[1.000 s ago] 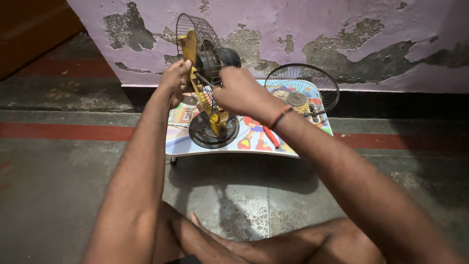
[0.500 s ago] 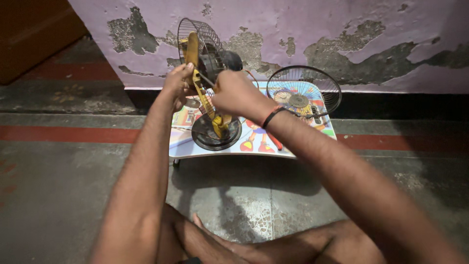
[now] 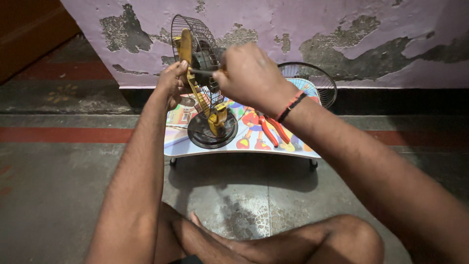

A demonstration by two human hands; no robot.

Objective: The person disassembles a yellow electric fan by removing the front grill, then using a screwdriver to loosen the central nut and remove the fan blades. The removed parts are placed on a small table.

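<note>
Yellow-framed small metal table fan [image 3: 202,93] with a rigid wire cage stands top-heavy on a cartoon-printed low table [image 3: 234,146], left hand [image 3: 172,88] fingers gripping its stiff frame, right hand [image 3: 249,76] fingers pinching a thin screwdriver [image 3: 202,72].

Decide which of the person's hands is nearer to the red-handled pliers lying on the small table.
Right. The right hand holds a thin tool at the fan's motor, just above the red-handled pliers. The left hand grips the fan's yellow frame, on the far side from them.
</note>
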